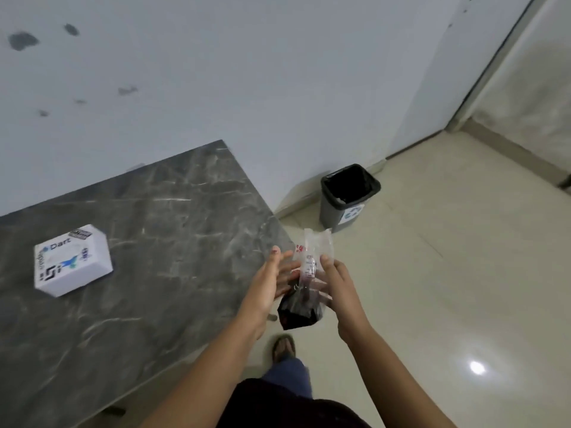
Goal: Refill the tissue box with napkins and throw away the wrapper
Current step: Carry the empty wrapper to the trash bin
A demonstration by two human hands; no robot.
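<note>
A clear plastic wrapper [312, 261] with red print and a dark lower end hangs beyond the table's right edge, over the floor. My right hand [338, 279] grips it from the right side. Pressed against its left side is my left hand [272, 279], fingers stretched out flat. The white tissue box [72, 261] with blue and black print rests on the dark marble table [160, 230], far to the left of both hands. A grey waste bin [349, 196] lined with a black bag stands on the floor beyond the wrapper, near the wall.
The table's right corner edge runs just left of my hands. Pale tiled floor [448, 273] spreads to the right. A white wall stands behind the table and bin, and a door frame [491, 72] is at the upper right. My foot [282, 347] shows below the wrapper.
</note>
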